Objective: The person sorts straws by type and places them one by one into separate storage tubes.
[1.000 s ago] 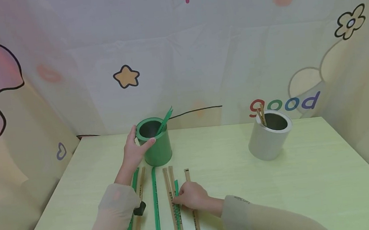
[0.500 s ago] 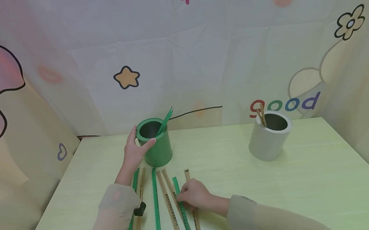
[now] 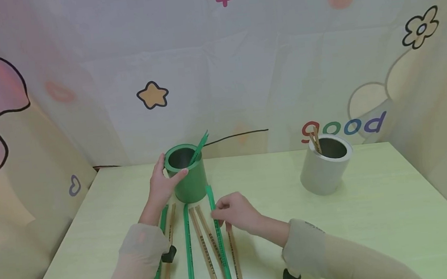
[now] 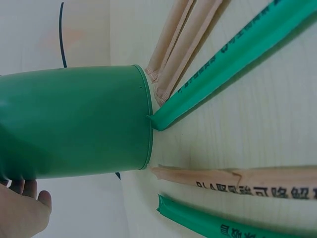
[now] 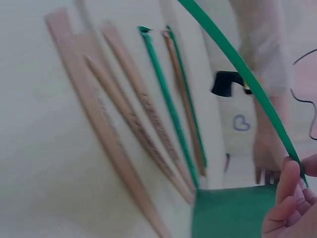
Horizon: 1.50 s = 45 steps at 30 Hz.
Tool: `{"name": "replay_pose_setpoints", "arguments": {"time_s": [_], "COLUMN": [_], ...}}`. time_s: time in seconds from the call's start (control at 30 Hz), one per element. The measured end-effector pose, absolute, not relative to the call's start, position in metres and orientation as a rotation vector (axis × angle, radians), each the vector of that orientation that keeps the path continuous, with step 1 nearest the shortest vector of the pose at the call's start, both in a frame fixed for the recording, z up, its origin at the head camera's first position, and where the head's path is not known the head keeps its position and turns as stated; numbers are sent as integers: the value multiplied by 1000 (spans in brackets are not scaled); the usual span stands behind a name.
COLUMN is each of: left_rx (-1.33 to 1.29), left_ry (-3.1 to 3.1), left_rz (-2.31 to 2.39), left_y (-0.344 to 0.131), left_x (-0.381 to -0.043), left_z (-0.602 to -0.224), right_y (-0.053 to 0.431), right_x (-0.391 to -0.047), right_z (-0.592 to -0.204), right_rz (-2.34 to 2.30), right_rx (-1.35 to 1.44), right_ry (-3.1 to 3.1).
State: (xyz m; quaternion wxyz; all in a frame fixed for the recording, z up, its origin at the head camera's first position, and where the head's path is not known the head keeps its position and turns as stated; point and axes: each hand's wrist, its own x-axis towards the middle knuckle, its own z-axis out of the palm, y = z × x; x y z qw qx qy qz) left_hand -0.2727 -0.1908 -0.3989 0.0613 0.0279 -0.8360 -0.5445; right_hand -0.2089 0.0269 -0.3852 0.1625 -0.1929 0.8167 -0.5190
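Observation:
My left hand [image 3: 160, 181] holds the green cup [image 3: 193, 185] by its left side, thumb across the front near the rim. A green straw [image 3: 200, 147] leans inside this cup, its end sticking out at the right. Between thumb and fingertips my right hand [image 3: 236, 212] pinches a long green paper-wrapped straw [image 3: 220, 243], its upper end overlapping the cup's lower right edge. In the right wrist view the pinched straw [image 5: 252, 82] slants up from the fingers [image 5: 287, 181]. The left wrist view shows the cup [image 4: 74, 121] upright on the table, with fingertips at its side.
Several brown straws [image 3: 206, 253] and green straws [image 3: 189, 255] lie lengthwise in front of the green cup, some under the left forearm. A white cup [image 3: 321, 175] with brown straws [image 3: 316, 143] stands at the right. A printed cloth [image 3: 219, 90] hangs behind the table [image 3: 376, 214].
My right hand has drawn the green straw away from the brown ones and moved it forward, toward the cup. Two brown straws have shifted and spread. My left hand stays on the cup.

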Motion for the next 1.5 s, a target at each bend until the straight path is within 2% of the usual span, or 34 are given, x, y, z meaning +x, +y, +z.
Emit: {"name": "replay_pose_setpoints", "arguments": {"time_s": [0.37, 0.73, 1.0, 1.23, 1.5], "left_rx": [90, 84, 77, 81, 78], "left_ry": [-2518, -2520, -2510, -2520, -2511], "left_rz": [-1651, -1660, -1662, -1645, -1659], "left_y": [-192, -193, -192, -192, -192], "left_x": [-272, -271, -272, -274, -274], "left_z": [-400, -401, -401, -401, -400], "right_y": [33, 31, 25, 12, -3], "right_x": [-239, -270, -286, -275, -293], "right_z": [-309, -268, -267, -266, -309], "right_rz": [-1774, -2285, -2545, -2587, -2401], "right_rx": [-562, -651, -657, -607, -593], "right_ry": [2391, 2500, 2489, 2427, 2528]}}
